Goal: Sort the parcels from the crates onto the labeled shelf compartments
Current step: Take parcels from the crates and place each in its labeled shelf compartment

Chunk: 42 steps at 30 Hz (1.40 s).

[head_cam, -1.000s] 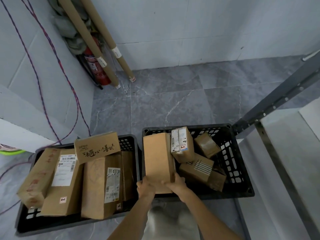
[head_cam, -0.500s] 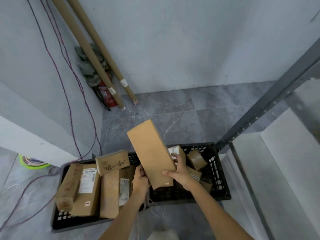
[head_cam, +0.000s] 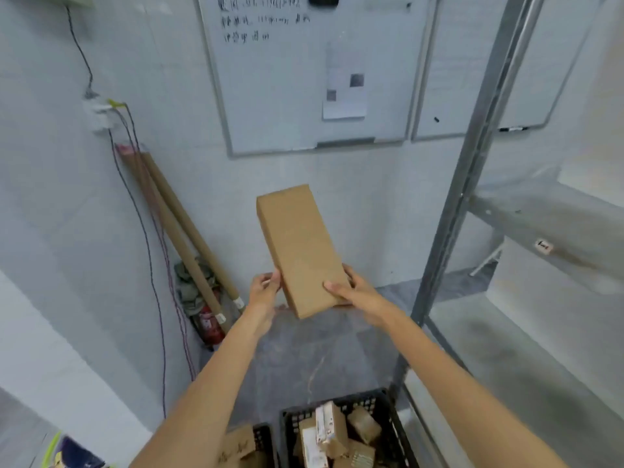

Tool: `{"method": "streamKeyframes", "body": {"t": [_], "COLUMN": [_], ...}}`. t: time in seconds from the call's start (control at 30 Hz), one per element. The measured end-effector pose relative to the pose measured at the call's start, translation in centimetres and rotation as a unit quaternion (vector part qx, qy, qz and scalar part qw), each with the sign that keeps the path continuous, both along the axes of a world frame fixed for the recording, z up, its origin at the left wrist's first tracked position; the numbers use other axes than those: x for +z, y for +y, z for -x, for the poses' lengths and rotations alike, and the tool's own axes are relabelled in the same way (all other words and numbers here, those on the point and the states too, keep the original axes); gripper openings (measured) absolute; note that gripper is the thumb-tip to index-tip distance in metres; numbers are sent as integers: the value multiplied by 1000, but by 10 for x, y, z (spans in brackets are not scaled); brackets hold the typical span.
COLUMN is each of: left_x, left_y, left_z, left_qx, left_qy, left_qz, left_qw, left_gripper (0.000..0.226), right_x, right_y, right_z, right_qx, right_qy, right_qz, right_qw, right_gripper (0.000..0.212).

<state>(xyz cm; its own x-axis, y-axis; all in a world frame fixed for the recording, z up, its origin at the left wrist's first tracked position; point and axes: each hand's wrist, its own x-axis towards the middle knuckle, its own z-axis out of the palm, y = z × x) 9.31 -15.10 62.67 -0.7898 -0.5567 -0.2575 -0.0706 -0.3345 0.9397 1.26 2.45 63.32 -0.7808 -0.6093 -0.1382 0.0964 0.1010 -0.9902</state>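
- The whiteboard (head_cam: 304,79) hangs on the wall above and beyond the hands, with handwriting along its top and a paper sheet (head_cam: 344,92) stuck on it.
- The metal shelf rack (head_cam: 469,184) stands to the right of the hands. Its upright post rises just beyond the right hand, between the held parcel and the shelf boards.
- Two cardboard tubes (head_cam: 179,228) lean against the wall to the left of the hands.
- Two black crates (head_cam: 388,410) sit on the floor below the hands, by the forearms. The right one holds several small parcels (head_cam: 332,430).
- The brown parcel (head_cam: 300,251) is up in the air between both hands, tilted, with its top leaning left and a plain face toward the camera.
- The left hand (head_cam: 265,290) pinches the parcel's lower left edge. The right hand (head_cam: 354,288) curls round its lower right side, thumb on the front face.
- A red fire extinguisher (head_cam: 209,324) stands lower left of the hands, at the foot of the tubes.
- A small label (head_cam: 544,247) sits on a shelf edge right of the hands, too blurred to read.
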Motion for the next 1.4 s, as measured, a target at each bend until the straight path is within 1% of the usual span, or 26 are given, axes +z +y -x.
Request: {"method": "streamKeyframes", "body": {"t": [0.07,0.13,0.17,0.2,0.27,0.33,0.37,0.4,0.47,0.5,0.53,0.57,0.63,0.7,0.73,0.8,0.87,0.9,0.97,1.0,1.03,1.07,1.17,1.27,1.33,1.4], "left_x": [29,50,58,64,75,80,82,84,90,92,94,95,98,99,99,97,94,93,93,94,94,96,105,113,116,117], "left_y": [2,6,9,12,23,38,46,54,67,72,76,79,80,79,79,83,94,101,117,127,136,148,183,217,231,244], "left_z": [-8,-16,-17,-17,-16,-13,-12,-12,-15,-18,-21,-24,-29,-34,-36,-41,-49,-53,-59,-62,-65,-69,-83,-96,-101,-105], "left_qx": [-77,-184,-228,-254,-266,-269,-270,-273,-288,-300,-311,-322,-356,-414,-440,-489,-521,-518,-486,-468,-454,-444,-411,-444,-481,-508], "left_qy": [33,81,108,126,139,138,137,133,124,120,120,124,128,130,129,120,122,128,137,142,152,170,240,254,275,299], "left_qz": [-29,-61,-68,-71,-68,-62,-59,-52,-14,17,47,69,86,74,72,81,94,102,116,127,140,155,223,290,284,247], "left_qw": [996,978,965,956,951,951,951,951,950,946,942,936,922,898,886,860,840,839,855,863,867,866,850,809,783,769], "left_gripper": [65,96,102,102,99,84,75,69,70,74,77,78,74,71,74,92,107,110,109,108,107,108,111,127,126,119], "right_x": [29,46,51,56,68,81,86,89,90,88,86,85,86,85,83,80,81,82,88,91,95,99,106,114,118,121], "right_y": [15,30,35,39,42,44,45,45,44,43,44,46,54,68,74,86,93,96,103,107,109,113,125,154,184,216], "right_z": [-11,-23,-28,-34,-45,-56,-61,-64,-74,-80,-86,-93,-110,-129,-138,-157,-173,-180,-192,-199,-204,-211,-227,-242,-256,-271], "right_qx": [18,27,20,4,-47,-103,-128,-156,-216,-237,-252,-269,-309,-324,-313,-294,-312,-337,-409,-425,-424,-418,-418,-459,-480,-489], "right_qy": [-14,-18,-11,4,66,147,189,225,250,244,230,204,128,66,54,57,65,84,176,234,276,297,317,314,312,301], "right_qz": [42,57,52,43,26,-3,-37,-84,-179,-199,-194,-160,-34,81,112,139,134,117,36,-3,-29,-45,-80,-104,-77,-15], "right_qw": [999,998,998,999,996,984,973,958,927,919,920,928,942,940,942,944,938,931,895,874,862,857,848,824,816,819], "right_gripper": [44,50,55,61,69,75,78,86,97,99,99,98,96,91,83,69,65,63,56,55,54,53,61,75,77,73]}}
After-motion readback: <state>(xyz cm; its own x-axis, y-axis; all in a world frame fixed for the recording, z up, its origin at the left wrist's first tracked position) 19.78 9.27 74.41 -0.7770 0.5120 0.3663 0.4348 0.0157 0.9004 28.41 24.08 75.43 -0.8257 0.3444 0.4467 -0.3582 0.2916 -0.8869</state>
